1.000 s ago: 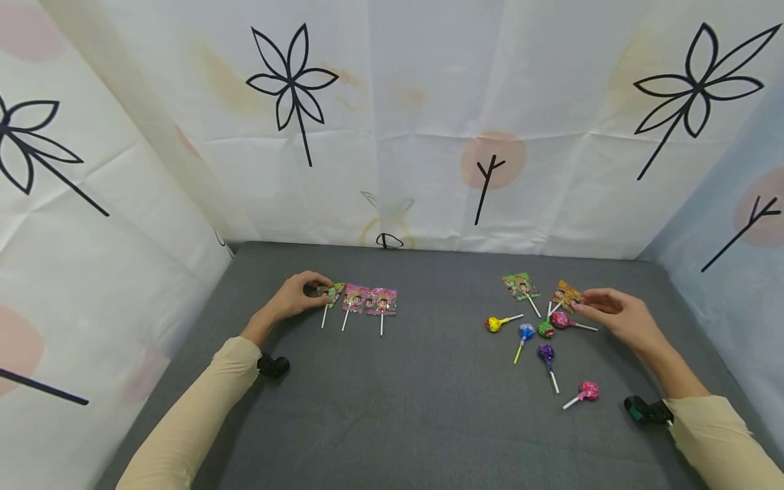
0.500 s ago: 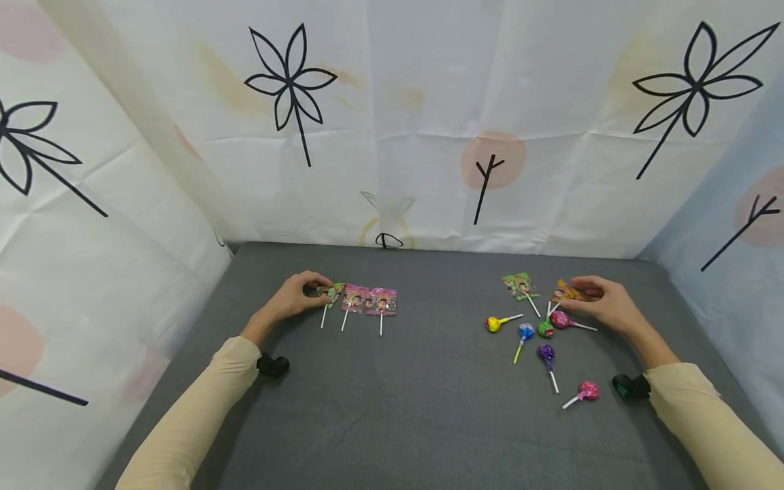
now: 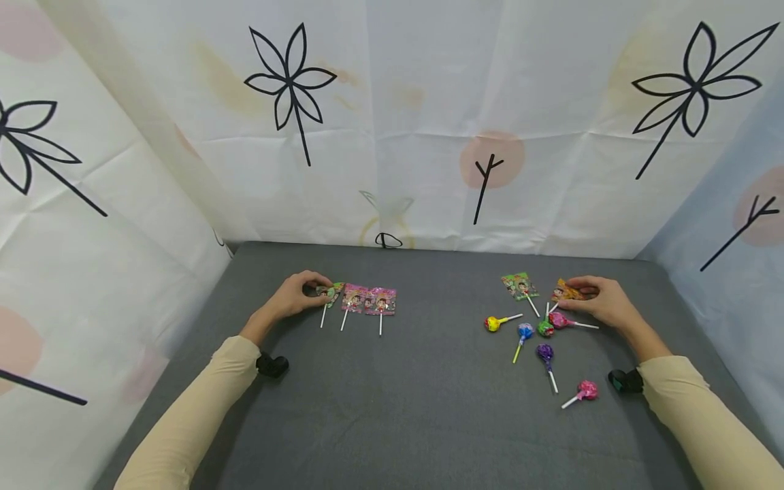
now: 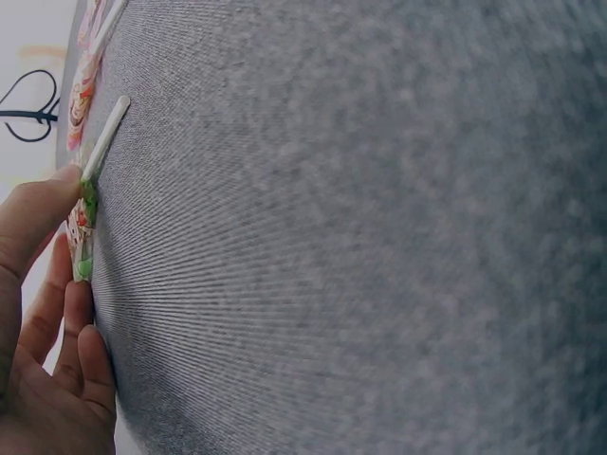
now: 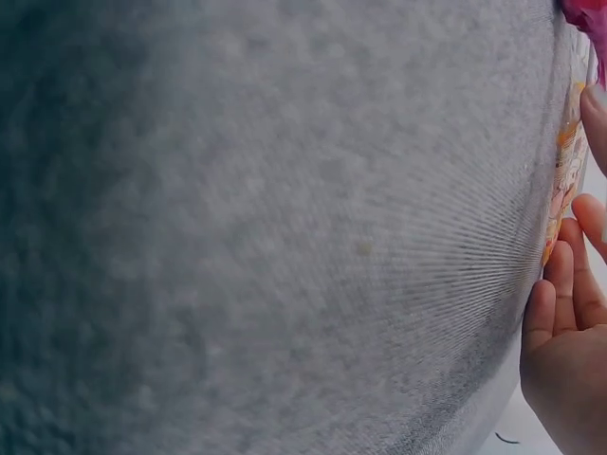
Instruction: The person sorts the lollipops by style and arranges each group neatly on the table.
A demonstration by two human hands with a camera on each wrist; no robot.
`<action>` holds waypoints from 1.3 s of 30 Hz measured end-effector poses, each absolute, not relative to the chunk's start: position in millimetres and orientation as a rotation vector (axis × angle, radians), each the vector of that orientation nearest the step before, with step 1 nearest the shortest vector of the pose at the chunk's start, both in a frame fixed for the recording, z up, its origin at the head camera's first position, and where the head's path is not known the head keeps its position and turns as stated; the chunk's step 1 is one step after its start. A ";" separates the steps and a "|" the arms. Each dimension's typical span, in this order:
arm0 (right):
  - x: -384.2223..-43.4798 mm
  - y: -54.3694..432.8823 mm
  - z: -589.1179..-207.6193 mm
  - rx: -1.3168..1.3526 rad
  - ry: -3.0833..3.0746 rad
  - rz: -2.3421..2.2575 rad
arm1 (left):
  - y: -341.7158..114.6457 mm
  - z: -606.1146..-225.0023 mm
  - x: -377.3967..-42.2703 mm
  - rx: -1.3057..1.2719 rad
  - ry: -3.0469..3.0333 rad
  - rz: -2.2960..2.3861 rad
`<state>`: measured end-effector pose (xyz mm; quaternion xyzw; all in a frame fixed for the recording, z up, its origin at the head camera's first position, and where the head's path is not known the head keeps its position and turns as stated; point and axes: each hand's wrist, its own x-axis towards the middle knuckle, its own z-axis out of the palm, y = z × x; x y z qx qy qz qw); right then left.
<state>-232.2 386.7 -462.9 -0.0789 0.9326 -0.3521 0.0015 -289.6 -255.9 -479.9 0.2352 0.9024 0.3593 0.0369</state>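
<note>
Pinching an orange-wrapped lollipop (image 3: pixel 562 292) by opposite edges, the right hand (image 3: pixel 609 303) is on the right side of the worktop (image 3: pixel 392 401), thumb nearer the person, fingers beyond. The left hand (image 3: pixel 297 295) similarly pinches a green-wrapped lollipop (image 3: pixel 334 294), just beside two pink-wrapped lollipops (image 3: pixel 354 299) that continue its row. The orange one's stick points in among the round lollipops (image 3: pixel 559 320), so lifting straight up before any sideways travel seems wise, lest it drag them. Light pressure at the wrapper edges should avoid crumpling; on the left, keeping the packet flat would help alignment.
</note>
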 end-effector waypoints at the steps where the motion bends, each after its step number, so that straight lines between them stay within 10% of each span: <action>1: -232.6 386.7 -462.7 -0.247 2.926 -1.101 | -256.0 -480.0 -289.8 0.720 2.769 1.105; 39: -236.9 396.6 -461.1 -0.247 2.847 -1.077 | -257.1 -479.7 -290.4 0.737 2.741 1.127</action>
